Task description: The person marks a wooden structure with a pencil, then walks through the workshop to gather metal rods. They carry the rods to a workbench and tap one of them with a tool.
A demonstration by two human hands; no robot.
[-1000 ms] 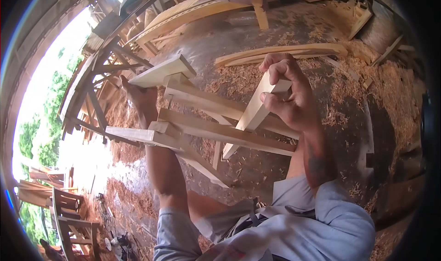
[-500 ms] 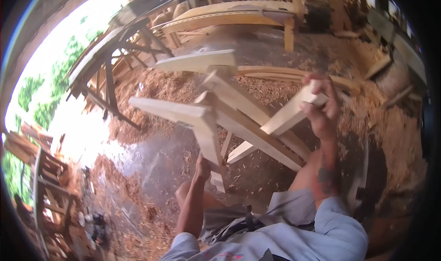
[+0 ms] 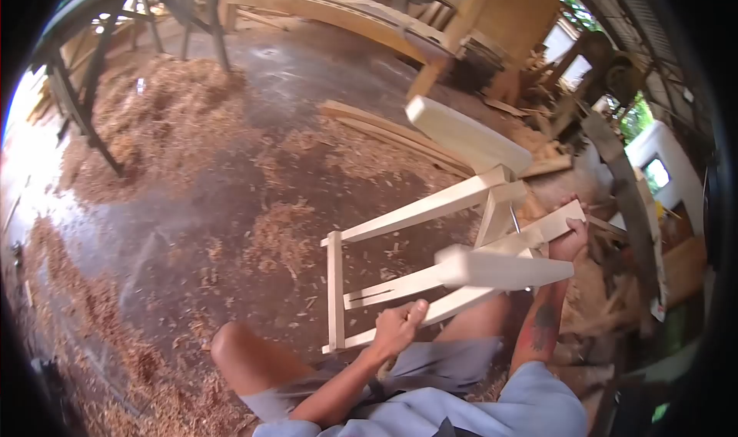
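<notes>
A pale, unfinished wooden chair frame (image 3: 427, 212) is held tilted across my lap, with long rails, a crossbar (image 3: 335, 291) at its left end and two thick, rounded arm pieces. The nearer arm piece (image 3: 515, 271) is smeared by motion; the farther one (image 3: 470, 139) sticks out over the floor. Fingers curled, my left hand (image 3: 398, 331) grips the nearest long rail. At the right, my right hand (image 3: 570, 233) is closed around the end of a flat board of the frame. A thin metal rod (image 3: 515, 219) shows between the parts beside that board.
Wood shavings (image 3: 161, 122) lie heaped across the concrete floor. Long planks (image 3: 396, 136) rest on the floor beyond the frame. A wooden bench (image 3: 330, 14) stands at the back, and a dark trestle (image 3: 92, 76) at the upper left. Boards (image 3: 626, 183) lean at the right.
The chair frame has been swung round and to the right, its long rails now pointing left. My left hand has moved right to a long rail. The view has turned right.
</notes>
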